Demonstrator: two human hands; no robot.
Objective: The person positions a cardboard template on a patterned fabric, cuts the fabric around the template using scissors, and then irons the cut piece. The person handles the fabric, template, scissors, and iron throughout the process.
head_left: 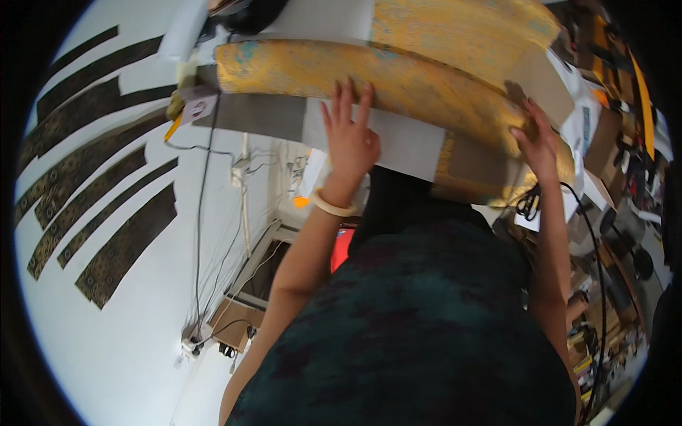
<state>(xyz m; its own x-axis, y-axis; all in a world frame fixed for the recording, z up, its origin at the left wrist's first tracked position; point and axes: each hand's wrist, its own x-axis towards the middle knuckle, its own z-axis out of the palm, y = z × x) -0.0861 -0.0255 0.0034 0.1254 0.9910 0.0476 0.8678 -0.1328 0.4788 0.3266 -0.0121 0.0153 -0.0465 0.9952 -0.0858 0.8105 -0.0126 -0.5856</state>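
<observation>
A long roll of yellow mottled material [298, 67] with blue-green flecks lies across the work surface in front of me. My left hand [352, 138] rests at its near edge, fingers spread and fingertips on the roll, with a pale bangle [334, 206] at the wrist. Toward the roll's right end, my right hand [538, 145] touches the material with thumb and fingers apart. Beyond the roll, more of the yellow material [455, 42] is spread flat. Part of a white panel [408, 142] shows beneath the roll, between my hands.
Dark patterned strips [131, 245] hang on the white wall at left. Cables run down to a socket [190, 346]. A grey strip [259, 113] borders the surface at left. A black cable [593, 248] hangs beside my right arm, near cluttered shelves [597, 341].
</observation>
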